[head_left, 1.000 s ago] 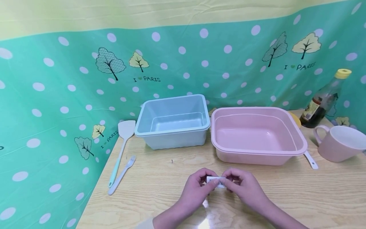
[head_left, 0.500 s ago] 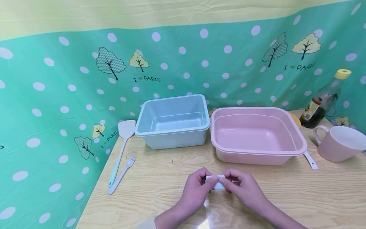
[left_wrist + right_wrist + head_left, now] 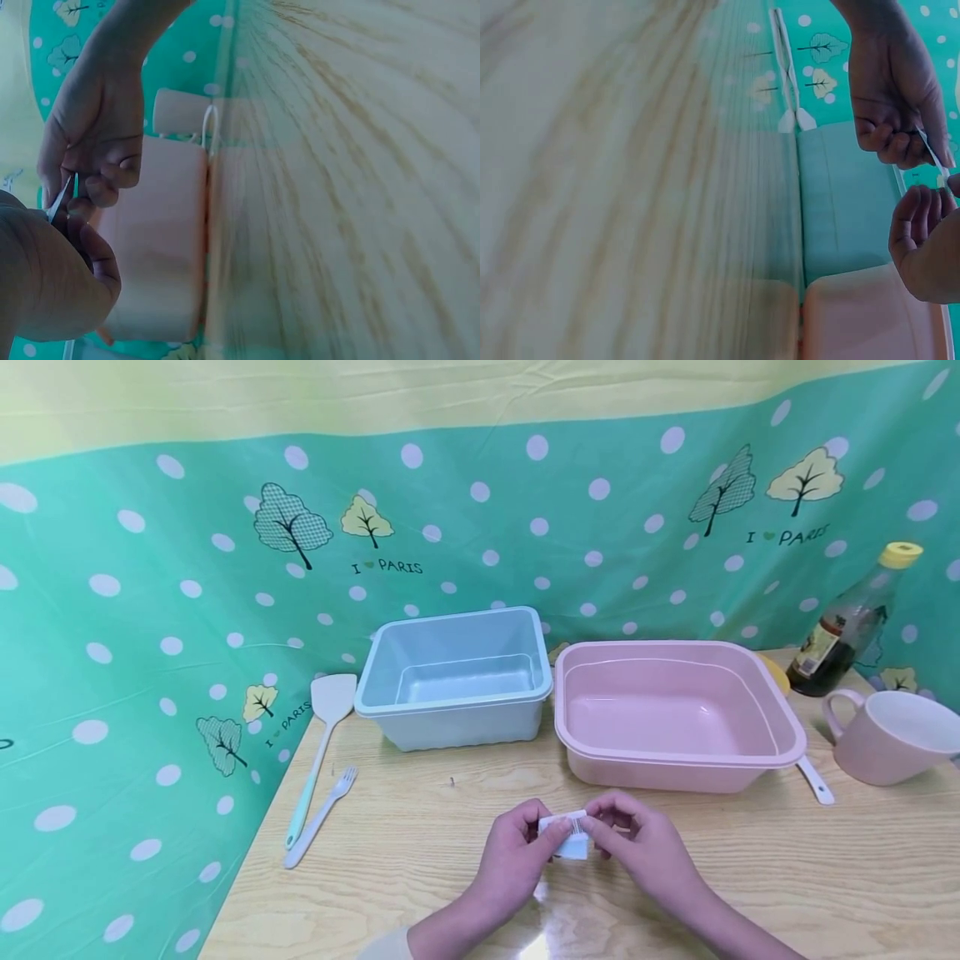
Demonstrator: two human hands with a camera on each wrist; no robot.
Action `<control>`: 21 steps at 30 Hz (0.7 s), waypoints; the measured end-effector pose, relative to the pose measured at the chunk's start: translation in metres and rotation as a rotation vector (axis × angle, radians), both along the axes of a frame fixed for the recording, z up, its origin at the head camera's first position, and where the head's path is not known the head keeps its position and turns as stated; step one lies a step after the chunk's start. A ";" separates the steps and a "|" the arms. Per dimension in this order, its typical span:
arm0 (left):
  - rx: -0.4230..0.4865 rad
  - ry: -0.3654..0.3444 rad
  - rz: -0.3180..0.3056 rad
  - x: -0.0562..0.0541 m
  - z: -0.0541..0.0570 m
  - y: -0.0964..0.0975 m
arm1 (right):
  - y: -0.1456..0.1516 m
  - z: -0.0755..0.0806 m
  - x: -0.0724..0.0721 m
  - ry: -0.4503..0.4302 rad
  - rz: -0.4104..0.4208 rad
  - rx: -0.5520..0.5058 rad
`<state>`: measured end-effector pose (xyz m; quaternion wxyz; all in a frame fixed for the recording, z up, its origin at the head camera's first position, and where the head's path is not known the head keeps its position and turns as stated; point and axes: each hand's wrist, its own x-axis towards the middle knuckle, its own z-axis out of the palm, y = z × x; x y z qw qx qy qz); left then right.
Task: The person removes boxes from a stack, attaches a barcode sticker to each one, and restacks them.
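My left hand (image 3: 513, 856) pinches a small white folded piece with barcode-like black stripes (image 3: 573, 847) between thumb and fingers, low over the table's front middle. A pale blue lower part of it hangs below the striped strip. On its right edge, the thumb and fingertips of my right hand (image 3: 637, 843) pinch it too. Seen edge-on in the left wrist view, the white piece (image 3: 60, 199) is thin and spans both hands. The right wrist view shows its thin edge (image 3: 930, 150) between the left thumb and curled fingers. Fingers hide much of its surface.
Behind the hands stand a light blue bin (image 3: 457, 727) and a pink basin (image 3: 675, 772). At left lie a white spatula (image 3: 332, 697) and a fork (image 3: 322, 818). A pink mug (image 3: 892, 743), a dark sauce bottle (image 3: 840, 635) and a white handle (image 3: 816, 781) are at right.
The white piece has tilted, its right end rising, and more of its pale blue lower part shows. My right fingers have shifted slightly up and outward along its right edge; the left hand barely moved.
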<state>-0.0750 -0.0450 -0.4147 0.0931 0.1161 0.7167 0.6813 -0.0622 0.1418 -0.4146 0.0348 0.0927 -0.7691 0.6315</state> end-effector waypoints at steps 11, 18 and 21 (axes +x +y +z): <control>-0.051 -0.031 -0.004 0.000 -0.002 -0.002 | 0.005 -0.001 -0.003 0.022 -0.031 -0.011; -0.069 -0.061 0.002 0.001 -0.002 -0.003 | 0.006 -0.002 -0.003 0.067 -0.037 -0.041; -0.071 -0.066 0.000 0.001 -0.002 -0.003 | 0.006 -0.002 -0.003 0.086 -0.036 -0.055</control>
